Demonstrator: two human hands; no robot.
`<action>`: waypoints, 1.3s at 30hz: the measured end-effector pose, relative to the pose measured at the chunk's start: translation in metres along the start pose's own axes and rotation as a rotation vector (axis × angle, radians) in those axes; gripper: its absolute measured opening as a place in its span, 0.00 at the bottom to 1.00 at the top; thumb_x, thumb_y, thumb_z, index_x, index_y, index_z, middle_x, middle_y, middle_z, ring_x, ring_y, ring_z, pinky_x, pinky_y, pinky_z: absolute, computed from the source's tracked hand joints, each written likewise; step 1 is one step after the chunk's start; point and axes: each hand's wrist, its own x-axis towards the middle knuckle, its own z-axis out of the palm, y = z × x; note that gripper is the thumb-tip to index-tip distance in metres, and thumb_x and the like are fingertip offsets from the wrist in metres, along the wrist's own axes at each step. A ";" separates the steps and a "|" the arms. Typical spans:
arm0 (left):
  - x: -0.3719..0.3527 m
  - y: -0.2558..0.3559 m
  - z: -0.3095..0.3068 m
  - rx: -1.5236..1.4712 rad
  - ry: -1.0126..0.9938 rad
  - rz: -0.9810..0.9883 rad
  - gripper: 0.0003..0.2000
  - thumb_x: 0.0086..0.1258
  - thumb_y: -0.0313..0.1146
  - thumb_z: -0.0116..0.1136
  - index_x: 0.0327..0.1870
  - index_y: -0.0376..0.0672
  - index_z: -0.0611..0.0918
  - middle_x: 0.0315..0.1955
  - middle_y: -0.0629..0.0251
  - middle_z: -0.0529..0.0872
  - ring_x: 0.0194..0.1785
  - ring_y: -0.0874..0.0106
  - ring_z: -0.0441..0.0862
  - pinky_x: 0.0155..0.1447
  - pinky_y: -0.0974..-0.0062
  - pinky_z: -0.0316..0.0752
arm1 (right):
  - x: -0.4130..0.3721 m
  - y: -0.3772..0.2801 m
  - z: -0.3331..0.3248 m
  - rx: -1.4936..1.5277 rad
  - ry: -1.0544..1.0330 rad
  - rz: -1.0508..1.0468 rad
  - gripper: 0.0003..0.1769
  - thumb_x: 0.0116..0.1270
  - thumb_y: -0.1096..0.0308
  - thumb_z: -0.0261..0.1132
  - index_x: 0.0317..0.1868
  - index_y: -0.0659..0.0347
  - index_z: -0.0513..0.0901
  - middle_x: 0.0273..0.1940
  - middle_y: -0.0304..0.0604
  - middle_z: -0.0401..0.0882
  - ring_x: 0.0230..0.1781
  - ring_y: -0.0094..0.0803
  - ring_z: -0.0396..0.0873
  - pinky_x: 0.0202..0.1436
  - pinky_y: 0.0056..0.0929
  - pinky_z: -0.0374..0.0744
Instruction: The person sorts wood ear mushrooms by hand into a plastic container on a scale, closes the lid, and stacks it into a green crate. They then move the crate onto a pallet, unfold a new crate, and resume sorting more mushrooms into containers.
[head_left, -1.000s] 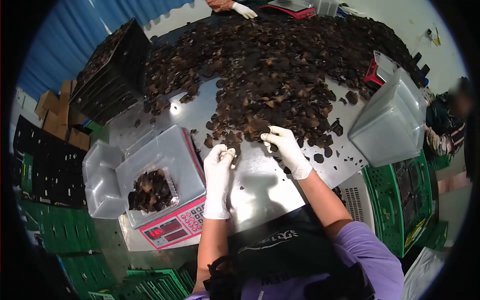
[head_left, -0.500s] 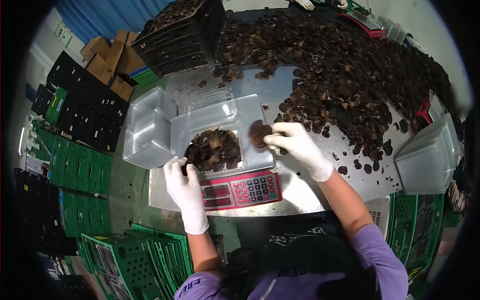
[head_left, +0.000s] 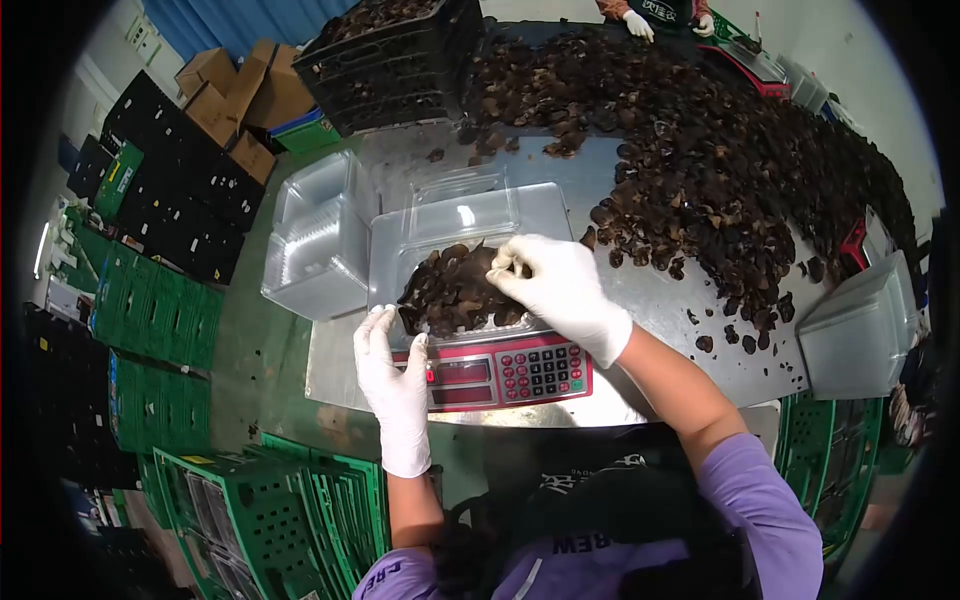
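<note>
A clear plastic tray (head_left: 503, 327) filled with dark brown, ear-like dried pieces (head_left: 452, 290) rests on the plate of a red scale (head_left: 508, 374). My right hand (head_left: 560, 290), in a white glove, is over the tray's right side with its fingers pinched on one of the dark pieces. My left hand (head_left: 388, 375), gloved too, is at the tray's front left corner, thumb and fingers apart, and holds nothing that I can see. The tray's clear lid (head_left: 460, 200) lies open behind it on the scale plate.
Stacked clear trays (head_left: 320, 245) stand left of the scale, more (head_left: 860, 330) at the right. A large heap of dark pieces (head_left: 690, 170) covers the table's back and right. Black crates (head_left: 385, 75) stand behind. A co-worker's gloved hand (head_left: 638, 25) shows at the far edge.
My right hand has moved from beside the tray to over its contents, bringing a dark piece there. The fingers of my left hand have shifted at the corner. The view has moved slightly.
</note>
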 end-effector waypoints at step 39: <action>0.030 -0.018 0.006 0.021 -0.251 -0.019 0.36 0.57 0.35 0.70 0.68 0.36 0.68 0.65 0.50 0.70 0.70 0.53 0.63 0.72 0.59 0.61 | 0.054 -0.002 0.044 0.128 -0.082 -0.051 0.10 0.57 0.68 0.69 0.39 0.62 0.86 0.39 0.42 0.81 0.43 0.34 0.79 0.48 0.29 0.75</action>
